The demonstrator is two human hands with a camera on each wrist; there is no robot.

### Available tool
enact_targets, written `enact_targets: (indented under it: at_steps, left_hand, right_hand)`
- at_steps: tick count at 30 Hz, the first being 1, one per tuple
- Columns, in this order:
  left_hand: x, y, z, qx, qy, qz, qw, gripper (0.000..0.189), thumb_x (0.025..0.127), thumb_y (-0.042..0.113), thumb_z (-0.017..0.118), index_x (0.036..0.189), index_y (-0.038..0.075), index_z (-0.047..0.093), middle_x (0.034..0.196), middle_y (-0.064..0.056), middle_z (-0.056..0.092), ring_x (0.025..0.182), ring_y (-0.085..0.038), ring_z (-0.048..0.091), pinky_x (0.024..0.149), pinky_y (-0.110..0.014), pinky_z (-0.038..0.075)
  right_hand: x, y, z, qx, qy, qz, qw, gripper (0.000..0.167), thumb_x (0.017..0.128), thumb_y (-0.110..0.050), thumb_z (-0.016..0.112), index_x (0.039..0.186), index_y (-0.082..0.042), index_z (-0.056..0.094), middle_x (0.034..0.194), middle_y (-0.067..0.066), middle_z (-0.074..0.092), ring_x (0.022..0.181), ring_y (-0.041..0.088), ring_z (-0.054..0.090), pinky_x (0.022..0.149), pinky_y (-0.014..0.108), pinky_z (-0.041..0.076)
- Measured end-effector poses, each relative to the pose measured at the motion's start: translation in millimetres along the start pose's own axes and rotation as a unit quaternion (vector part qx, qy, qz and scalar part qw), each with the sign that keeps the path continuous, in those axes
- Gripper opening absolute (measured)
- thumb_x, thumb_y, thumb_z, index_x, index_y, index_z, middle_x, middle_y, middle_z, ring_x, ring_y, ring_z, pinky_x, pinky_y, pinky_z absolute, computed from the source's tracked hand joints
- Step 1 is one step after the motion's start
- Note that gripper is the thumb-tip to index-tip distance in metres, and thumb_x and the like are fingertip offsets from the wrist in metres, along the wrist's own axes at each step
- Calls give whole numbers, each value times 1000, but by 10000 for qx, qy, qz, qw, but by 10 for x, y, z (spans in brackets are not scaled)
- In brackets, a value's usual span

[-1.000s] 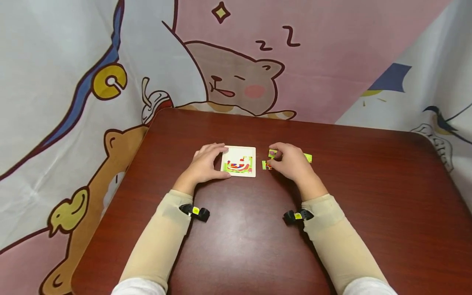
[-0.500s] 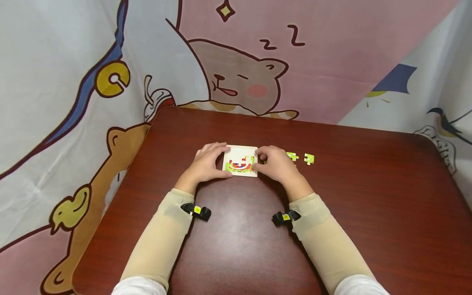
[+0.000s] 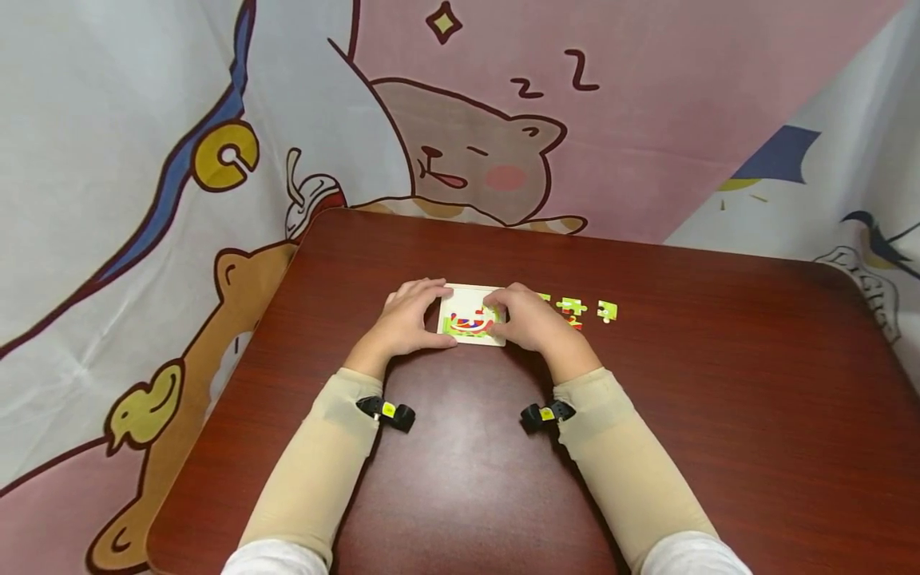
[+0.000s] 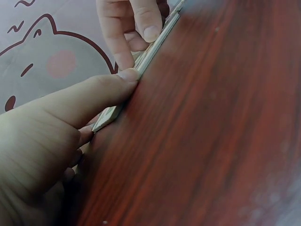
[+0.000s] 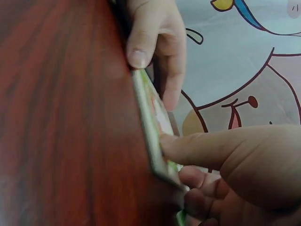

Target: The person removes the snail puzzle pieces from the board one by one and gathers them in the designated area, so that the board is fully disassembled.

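Observation:
A square wooden puzzle board (image 3: 467,299) with a pale rim lies flat on the table, its lower part filled with red, white, blue and green pieces. My left hand (image 3: 404,322) holds it from the left, thumb at the near edge and fingers at the far edge. Over the board's right side is my right hand (image 3: 530,321), thumb and index finger bent toward each other. A bit of green puzzle piece (image 5: 173,165) shows by the right thumb in the right wrist view, pinched there; the fingers hide most of it.
Loose green puzzle pieces (image 3: 572,307) lie right of the board, partly behind the right hand. Another loose corner piece (image 3: 607,311) sits farther right. The dark red wooden table (image 3: 719,383) meets a printed cloth backdrop (image 3: 618,120) at the back.
My right hand has moved left from the loose pieces to over the board's right side, uncovering several pieces behind it. The left hand keeps its hold on the board.

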State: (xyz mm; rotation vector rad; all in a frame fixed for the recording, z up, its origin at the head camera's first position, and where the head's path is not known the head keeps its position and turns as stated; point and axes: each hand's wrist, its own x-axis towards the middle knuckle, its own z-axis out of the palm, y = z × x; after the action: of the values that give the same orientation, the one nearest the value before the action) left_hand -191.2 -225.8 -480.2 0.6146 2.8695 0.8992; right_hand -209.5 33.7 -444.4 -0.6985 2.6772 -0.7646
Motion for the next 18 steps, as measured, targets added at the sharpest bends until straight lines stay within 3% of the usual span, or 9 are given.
enact_targets:
  at_steps: [6,18]
  left_hand:
    - [7,4,16,-5,11,11,10000,91,78,50,92,154,15,57,167,-5,44,156,-30,29,115,-54,29]
    - [11,-16,9,19,-14,2,10000,90,78,50,92,154,16,57,166,-4,44,156,-30,30,114,-55,30]
  right_hand:
    - [31,-29,-34,1,-297,215,9993,45,93,-10,79,136,-3,67,112,15,66,104,30,63,94,47,51]
    - [42,-31,-23,226,-70,255,9994,44,91,-9,83,132,-6,67,109,15,64,100,30,60,89,46,50]
